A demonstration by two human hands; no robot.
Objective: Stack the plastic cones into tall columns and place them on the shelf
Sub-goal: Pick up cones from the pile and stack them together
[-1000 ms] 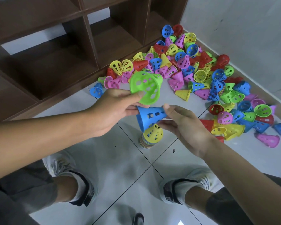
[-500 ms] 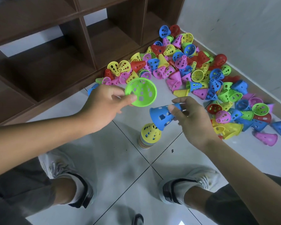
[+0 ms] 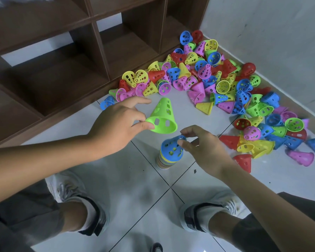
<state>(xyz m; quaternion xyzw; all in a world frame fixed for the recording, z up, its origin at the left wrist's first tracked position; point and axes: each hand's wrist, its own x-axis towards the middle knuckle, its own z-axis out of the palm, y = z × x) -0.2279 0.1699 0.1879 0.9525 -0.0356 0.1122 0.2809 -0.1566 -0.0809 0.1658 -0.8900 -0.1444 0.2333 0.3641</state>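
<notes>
My left hand (image 3: 116,122) pinches the wide rim of a green perforated cone (image 3: 162,115) between thumb and fingers, holding it point-up just left of and above the stack. A short stack of nested coloured cones (image 3: 164,162) stands on the floor tiles between my feet. A blue cone (image 3: 171,150) sits on top of that stack, with the thumb and forefinger of my right hand (image 3: 204,148) still on its narrow tip. A large loose pile of cones (image 3: 225,88) in several colours lies beyond, along the wall.
The dark brown wooden shelf (image 3: 62,79) with open compartments stands at floor level to the left and behind the pile. A grey wall (image 3: 280,42) bounds the right side. My two shoes (image 3: 67,190) (image 3: 216,206) flank the tiles near the stack.
My right hand has lowered the blue cone onto the stack, covering the yellow one. My left hand has turned the green cone from mouth-up to point-up.
</notes>
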